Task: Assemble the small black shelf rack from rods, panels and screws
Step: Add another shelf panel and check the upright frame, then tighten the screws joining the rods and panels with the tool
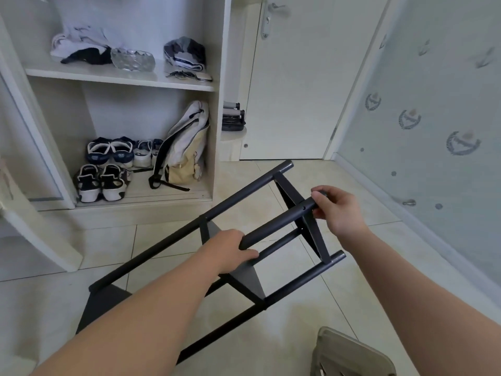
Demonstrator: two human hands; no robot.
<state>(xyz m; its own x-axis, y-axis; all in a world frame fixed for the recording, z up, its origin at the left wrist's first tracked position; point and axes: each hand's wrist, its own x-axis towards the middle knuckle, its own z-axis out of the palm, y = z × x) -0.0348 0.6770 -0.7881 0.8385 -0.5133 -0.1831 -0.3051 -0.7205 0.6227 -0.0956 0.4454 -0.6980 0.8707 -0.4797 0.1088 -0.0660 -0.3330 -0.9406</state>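
Evidently mid-assembly: the rack (168, 240) tilts over the floor (352, 294). The left hand (230, 248) grips a rod (279, 223) and the right hand (336, 210) pinches its tip. Next, the screw hole (304, 208) likely needs aligning with the panel (315, 237).

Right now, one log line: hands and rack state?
rack: partly assembled | left hand: grips upper rod mid-length | right hand: pinches same rod's far end

a home entryway: open cupboard (217, 77) holding shoes (108, 169) and backpack (184, 147), door (298, 90), tiled floor (325, 308).
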